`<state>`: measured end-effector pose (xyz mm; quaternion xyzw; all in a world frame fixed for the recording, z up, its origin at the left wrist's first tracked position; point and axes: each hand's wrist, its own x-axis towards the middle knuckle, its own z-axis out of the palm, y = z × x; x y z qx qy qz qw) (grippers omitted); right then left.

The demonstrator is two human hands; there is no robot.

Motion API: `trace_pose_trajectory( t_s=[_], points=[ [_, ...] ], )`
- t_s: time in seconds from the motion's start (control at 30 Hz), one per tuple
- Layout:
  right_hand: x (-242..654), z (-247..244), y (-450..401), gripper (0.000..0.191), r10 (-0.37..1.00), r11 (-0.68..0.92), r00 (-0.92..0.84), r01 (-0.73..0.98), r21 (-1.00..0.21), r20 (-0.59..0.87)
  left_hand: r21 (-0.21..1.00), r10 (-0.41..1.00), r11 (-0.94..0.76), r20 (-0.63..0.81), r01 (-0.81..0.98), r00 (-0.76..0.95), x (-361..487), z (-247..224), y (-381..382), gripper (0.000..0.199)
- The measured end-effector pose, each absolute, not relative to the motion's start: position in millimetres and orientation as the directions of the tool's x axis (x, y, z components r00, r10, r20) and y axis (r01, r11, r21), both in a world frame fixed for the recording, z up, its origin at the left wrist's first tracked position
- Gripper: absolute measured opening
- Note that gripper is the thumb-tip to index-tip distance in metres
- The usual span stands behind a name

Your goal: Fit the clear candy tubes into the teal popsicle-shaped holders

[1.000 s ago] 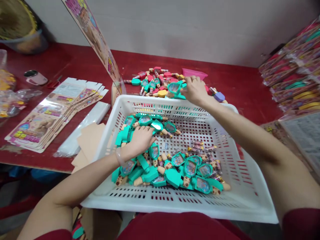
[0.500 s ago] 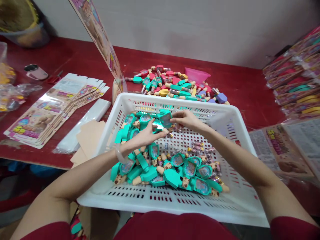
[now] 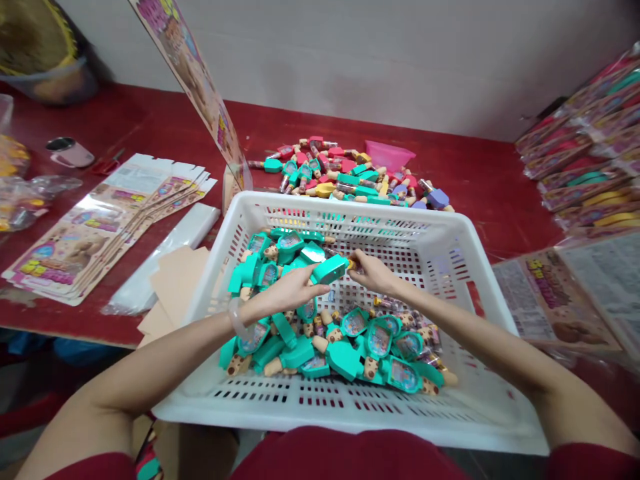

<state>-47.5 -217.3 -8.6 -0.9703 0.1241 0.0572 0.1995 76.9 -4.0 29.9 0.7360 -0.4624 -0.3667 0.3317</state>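
Observation:
Over the white basket, my left hand grips a teal toy between thumb and fingers. My right hand is closed at the toy's right end, its fingertips around a small yellow-tipped piece. Below and to the left of both hands lie several teal toys with tan handles, some with clear picture windows facing up. Small wrapped tubes lie in the basket's middle, beneath my right wrist.
Behind the basket is a pile of mixed-colour toys with a pink scoop. Printed cards and plastic sleeves lie left. Packed items stand right. A tall printed panel rises behind the basket's left corner.
The teal toy between my hands has turned from its window side to its plain side and sits lower. My right hand has moved down and now pinches a yellow-tipped piece at its end.

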Motion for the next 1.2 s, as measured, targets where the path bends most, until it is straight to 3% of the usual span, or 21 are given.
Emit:
trace_pose_trajectory(
  t_s=[0.1,0.2,0.3,0.43,0.57,0.67,0.83,0.93,1.07,1.2],
  points=[
    [-84,11,-209,0.024,-0.089,-0.836,0.996,-0.09,-0.541,-0.029,0.802,-0.945,-0.295,-0.166,-0.519,0.28,67,30,1,0.057],
    [-109,14,-197,0.023,-0.151,-0.817,0.988,-0.11,-0.565,0.025,0.766,-0.966,-0.251,-0.165,-0.591,0.197,55,32,5,0.057],
    [-117,10,-190,0.014,-0.185,-0.885,0.982,-0.187,-0.427,-0.046,0.666,-0.973,-0.229,-0.172,-0.71,0.152,42,32,10,0.053],
    [-117,14,-190,0.01,-0.154,-0.967,0.987,-0.161,-0.2,-0.052,0.604,-0.965,-0.248,-0.09,-0.758,0.245,29,34,15,0.045],
    [-120,15,-191,0.005,-0.064,-0.995,0.996,-0.058,-0.084,0.067,0.646,-0.975,-0.158,0.018,-0.746,0.222,24,36,14,0.034],
    [-125,11,-189,0.004,0.049,-0.997,0.972,0.062,-0.05,0.231,0.684,-0.978,-0.153,0.0,-0.713,0.209,20,38,14,0.032],
    [-131,11,-184,0.016,0.16,-0.987,0.923,0.161,0.027,0.35,0.818,-0.94,-0.332,-0.243,-0.471,0.24,14,48,12,0.037],
    [-134,12,-180,0.018,0.186,-0.982,0.925,0.175,0.063,0.332,0.858,-0.862,-0.503,-0.487,-0.106,0.142,13,49,8,0.039],
    [-138,9,-174,0.017,0.176,-0.984,0.954,0.173,0.035,0.244,0.675,-0.737,-0.661,-0.666,0.328,-0.114,13,44,4,0.044],
    [-140,14,-166,0.015,0.119,-0.991,0.993,0.12,-0.057,0.02,0.592,-0.687,-0.71,-0.701,0.38,-0.192,13,44,2,0.045]
  ],
)
